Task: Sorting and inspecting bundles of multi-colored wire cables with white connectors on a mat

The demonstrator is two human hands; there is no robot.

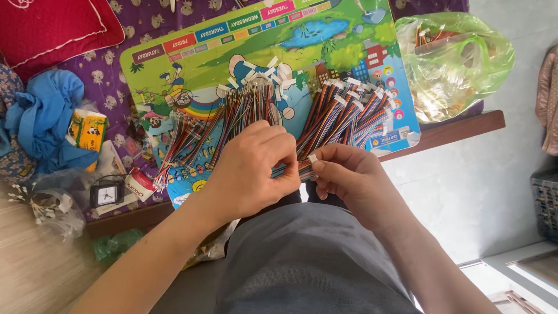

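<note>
Nearest the camera, over a lap in grey cloth (308, 261), the two hands meet. The left hand (250, 171) is curled, its fingertips pinched on the near end of a small multicoloured ribbon cable (290, 168) that runs across to the right hand (349, 177). The right hand is closed too, thumb and forefinger gripping a white plug connector (313, 158) at the cable's other end. The cable's long axis lies roughly from nine to three o'clock between the hands, so both hold it at once; the connector end is the right hand's, at about three o'clock from the left fingertips.

Just beyond the hands, at twelve o'clock, two fanned bundles of the same wire harnesses lie on a bright cartoon board (203, 70): the left bundle (226, 125) spreads toward eleven o'clock, the right bundle (346, 113) toward one o'clock, their white connectors pointing away from the person and their long axes running near to far. The right bundle sits closer to the right hand, almost touching it.

At nine o'clock lie a small black clock (106, 195), a yellow-green tissue pack (87, 131) and blue cloth (40, 119). Farther off, at two o'clock, a green plastic bag (453, 58) holds more wires; at ten o'clock, a red cushion (52, 29).
</note>
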